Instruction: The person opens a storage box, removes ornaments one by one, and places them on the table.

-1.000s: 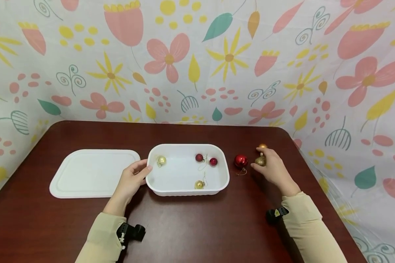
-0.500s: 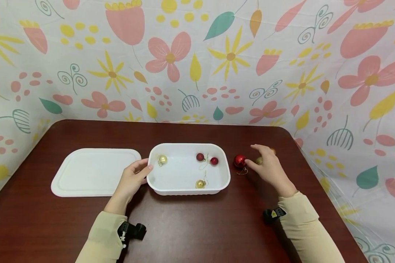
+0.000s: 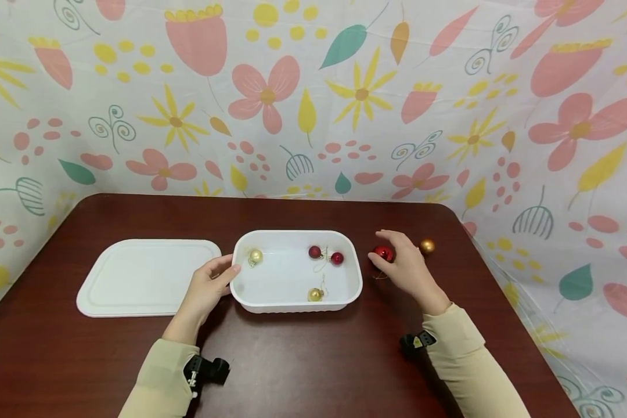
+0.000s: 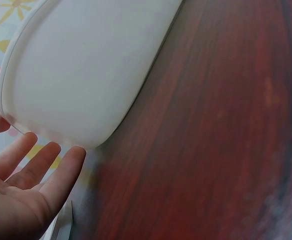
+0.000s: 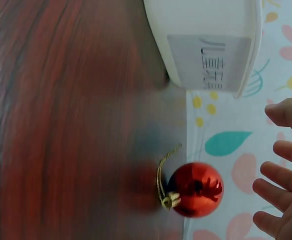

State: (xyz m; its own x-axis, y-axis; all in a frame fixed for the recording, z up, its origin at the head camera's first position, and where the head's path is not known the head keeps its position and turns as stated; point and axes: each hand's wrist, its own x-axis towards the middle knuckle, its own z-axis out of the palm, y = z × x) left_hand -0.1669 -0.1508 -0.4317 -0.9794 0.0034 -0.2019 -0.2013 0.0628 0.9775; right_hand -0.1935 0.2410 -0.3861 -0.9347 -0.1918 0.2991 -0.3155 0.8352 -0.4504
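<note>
A white plastic box (image 3: pixel 287 305) sits in the middle of the table, my left hand (image 3: pixel 211 287) pinching its left rim with the thumb over the edge. In the left wrist view, the fingertips (image 4: pixel 76 155) lie against its outer wall. Inside are two small dark red Christmas baubles (image 3: pixel 337 258) and two gold ones (image 3: pixel 315 294). My right hand (image 3: pixel 409 271) hovers with spread fingers at a shiny red bauble (image 3: pixel 383 252), partly covering it in the head view. The right wrist view has that bauble (image 5: pixel 196 190) with a gold cord, apart from the fingers.
A flat white lid (image 3: pixel 146 278) lies on the dark brown table (image 3: pixel 303 366), left of the box. An orange-gold bauble (image 3: pixel 426 247) rests beyond my right hand. A label (image 5: pixel 208 62) is on the box's right end. Patterned cloth (image 3: pixel 271 145) hangs behind.
My right hand has moved left, away from the gold baubles to the red one. The glittery gold bauble is now hidden behind the hand. My left hand keeps its hold on the box.
</note>
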